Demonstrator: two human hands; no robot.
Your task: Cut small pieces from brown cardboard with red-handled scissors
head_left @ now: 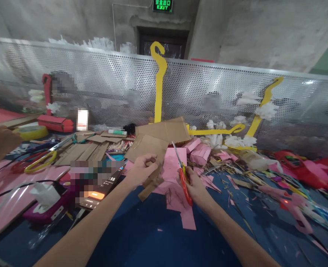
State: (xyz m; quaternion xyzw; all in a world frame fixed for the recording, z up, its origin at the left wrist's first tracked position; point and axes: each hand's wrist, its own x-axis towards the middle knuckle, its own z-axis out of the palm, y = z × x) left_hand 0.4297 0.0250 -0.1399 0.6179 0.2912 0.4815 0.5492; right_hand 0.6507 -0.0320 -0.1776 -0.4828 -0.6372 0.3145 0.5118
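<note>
My right hand (193, 183) is wrapped round the red and yellow handles of a pair of scissors (184, 185), whose blades point up and away, slightly apart. My left hand (147, 168) has its fingers curled over a piece of brown cardboard (149, 146); whether the fingertips grip it is hard to tell. Beneath and between the hands lies pink paper (175, 167), with a cut strip reaching toward me. Behind it, another cardboard piece (164, 129) leans at the foot of a tall yellow hooked shape (158, 89).
A phone (105, 187) and a purple power strip (45, 207) with a white plug are at left. Another person's hand (2, 142) enters far left. At right lie paper scraps and a pink glue gun (291, 204). A perforated metal screen (108, 81) stands behind.
</note>
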